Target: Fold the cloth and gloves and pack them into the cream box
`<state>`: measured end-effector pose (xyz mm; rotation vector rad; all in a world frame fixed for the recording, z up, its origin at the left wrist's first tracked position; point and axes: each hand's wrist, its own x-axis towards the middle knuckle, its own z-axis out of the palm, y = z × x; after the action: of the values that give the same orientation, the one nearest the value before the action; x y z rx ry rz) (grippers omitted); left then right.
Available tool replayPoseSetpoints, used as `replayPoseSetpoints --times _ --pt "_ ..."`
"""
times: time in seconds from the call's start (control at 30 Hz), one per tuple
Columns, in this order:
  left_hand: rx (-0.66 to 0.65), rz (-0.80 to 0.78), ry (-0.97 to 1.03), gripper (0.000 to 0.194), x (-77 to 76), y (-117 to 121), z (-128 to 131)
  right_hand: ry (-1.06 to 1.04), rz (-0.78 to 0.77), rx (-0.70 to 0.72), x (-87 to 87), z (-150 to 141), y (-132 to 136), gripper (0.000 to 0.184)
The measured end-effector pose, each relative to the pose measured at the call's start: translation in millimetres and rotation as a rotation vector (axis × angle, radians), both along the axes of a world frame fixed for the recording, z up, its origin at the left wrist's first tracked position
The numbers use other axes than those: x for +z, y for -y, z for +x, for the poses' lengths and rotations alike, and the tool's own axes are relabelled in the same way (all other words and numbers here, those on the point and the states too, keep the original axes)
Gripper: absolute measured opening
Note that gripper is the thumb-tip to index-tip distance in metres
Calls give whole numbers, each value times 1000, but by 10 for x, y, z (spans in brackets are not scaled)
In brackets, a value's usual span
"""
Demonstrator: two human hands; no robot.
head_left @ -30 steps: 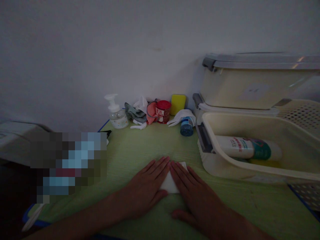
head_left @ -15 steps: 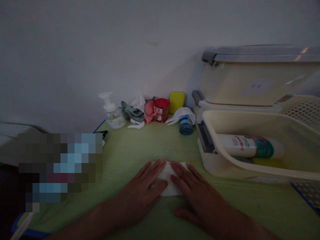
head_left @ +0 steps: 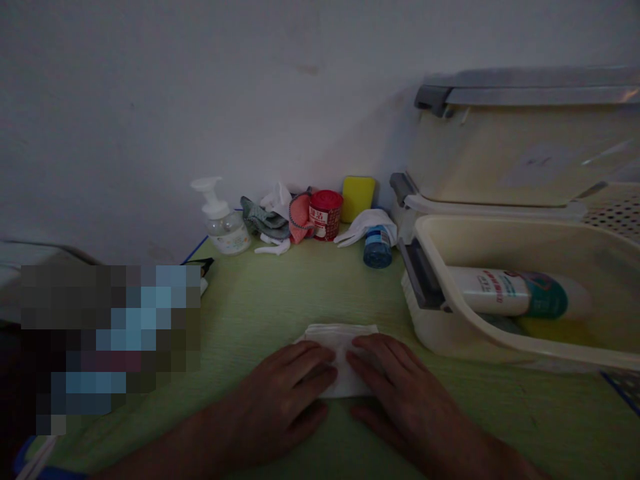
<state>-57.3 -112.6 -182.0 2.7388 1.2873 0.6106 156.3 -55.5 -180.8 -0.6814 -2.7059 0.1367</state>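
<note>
A folded white cloth [head_left: 341,381] lies flat on the green tabletop in front of me; whether it is fabric or paper I cannot tell. My left hand [head_left: 295,387] rests palm down on its left side, the fingers a little bent and the thumb apart. On its right side lies my right hand [head_left: 403,380], also palm down, with loosely bent fingers and the thumb near the cloth's lower edge. Both hands are open and touch the cloth without gripping it. The far edge and a middle strip show; the sides are partly hidden under my fingers.
A cream lidded bin [head_left: 425,333] stands open at right, holding a white and green bottle [head_left: 515,293]. Along the wall are a pump bottle [head_left: 227,230], crumpled cloths [head_left: 267,220], a red roll [head_left: 326,217], a yellow sponge [head_left: 358,199] and a blue roll [head_left: 377,248].
Both hands have drawn back slightly toward me and their fingers have bent from nearly straight. More of the cloth's far edge shows. The camera view has shifted a little.
</note>
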Motion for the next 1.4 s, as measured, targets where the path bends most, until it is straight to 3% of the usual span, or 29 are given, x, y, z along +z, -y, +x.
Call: replayPoseSetpoints --times 0.27,0.4,0.63,1.17,1.4 --pt "29 -52 8 35 -71 0 -20 -43 -62 8 30 8 -66 25" --pt "51 -1 45 33 -118 -1 -29 -55 -68 18 30 23 -86 25" --pt "24 135 -40 31 -46 -39 -7 -55 -103 0 45 2 -77 23" --pt "53 30 37 27 -67 -90 -18 -80 -25 -17 22 -21 -68 25" --pt "62 89 0 27 -117 -89 -20 -57 91 23 -7 5 -109 18"
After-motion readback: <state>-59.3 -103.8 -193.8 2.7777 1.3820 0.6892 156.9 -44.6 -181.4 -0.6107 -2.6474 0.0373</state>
